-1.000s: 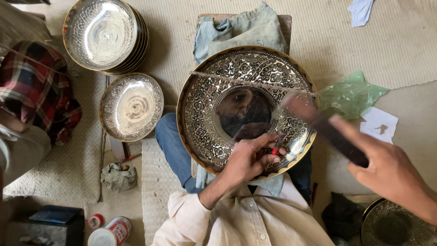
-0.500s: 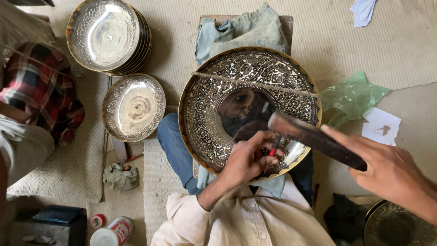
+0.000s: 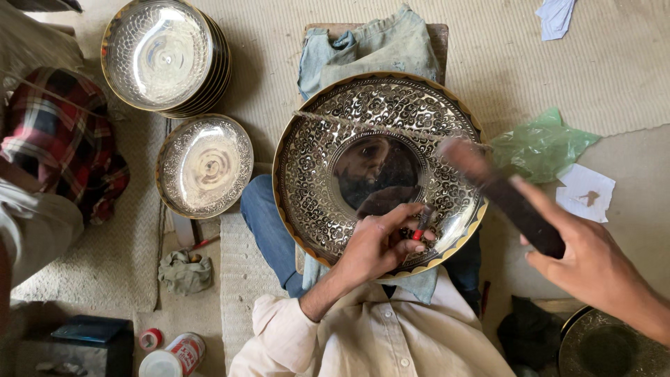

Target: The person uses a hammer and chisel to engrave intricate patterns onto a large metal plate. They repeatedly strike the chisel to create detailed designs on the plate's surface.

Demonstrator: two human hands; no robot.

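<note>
The left hand (image 3: pixel 380 244) pinches a red-tipped chisel (image 3: pixel 421 225) upright against the plate (image 3: pixel 314 153), fixing its point; the right hand (image 3: pixel 593 258) grips a hammer (image 3: pixel 499 192) raised above it.

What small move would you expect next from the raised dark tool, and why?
Probably a short downward tap: the right hand holds the dark wooden mallet raised above the small red-tipped punch, which the left hand pinches against the large engraved round metal tray.
</note>
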